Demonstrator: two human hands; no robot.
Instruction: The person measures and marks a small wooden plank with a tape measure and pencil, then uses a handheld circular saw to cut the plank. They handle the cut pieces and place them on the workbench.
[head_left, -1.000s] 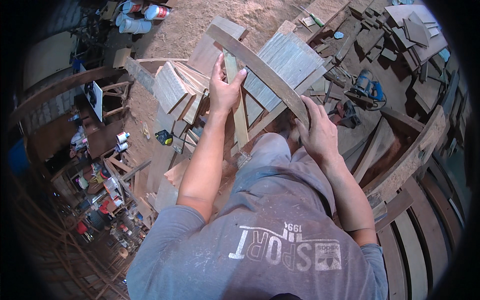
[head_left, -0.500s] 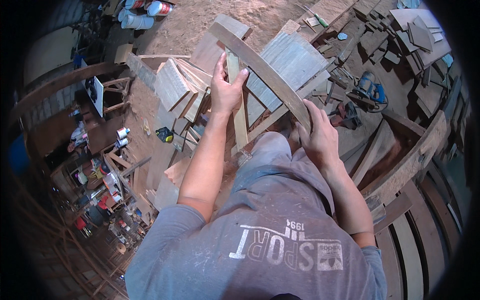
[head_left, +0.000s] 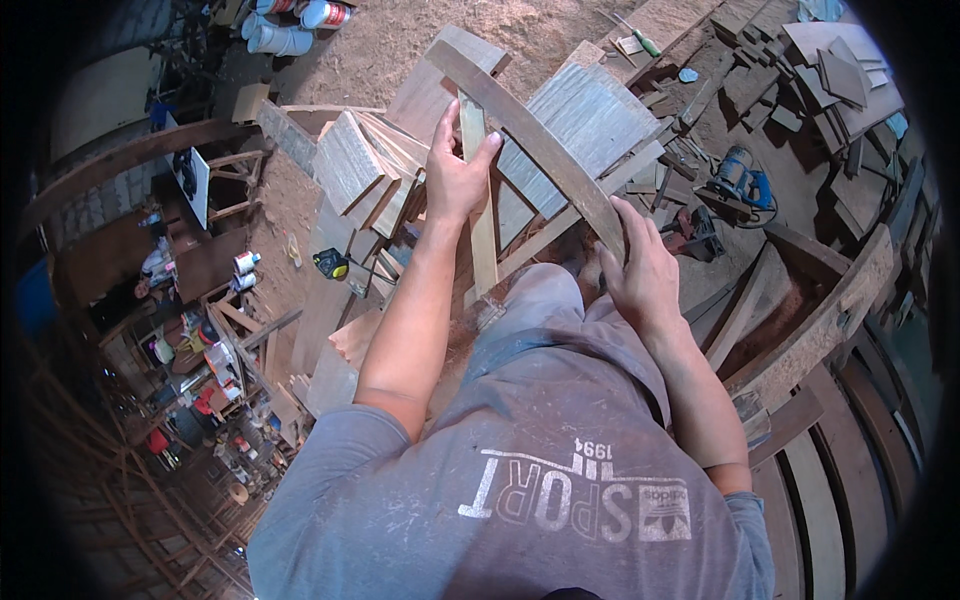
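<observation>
My left hand (head_left: 457,175) grips a narrow pale wooden slat (head_left: 483,235) that stands nearly upright, its top end meeting a curved wooden rail (head_left: 530,140). The rail runs from upper left down to the right, where my right hand (head_left: 638,270) closes around its lower end. Both arms reach forward from the bottom of the view over my grey shirt and grey trousers. The slat's lower end rests near my knee.
Stacked grey planks (head_left: 585,120) and wooden offcuts lie on the sawdust floor ahead. A blue power tool (head_left: 740,180) sits to the right, a yellow tape measure (head_left: 330,263) to the left. Curved wooden beams (head_left: 830,320) stand at right, cans and clutter at left.
</observation>
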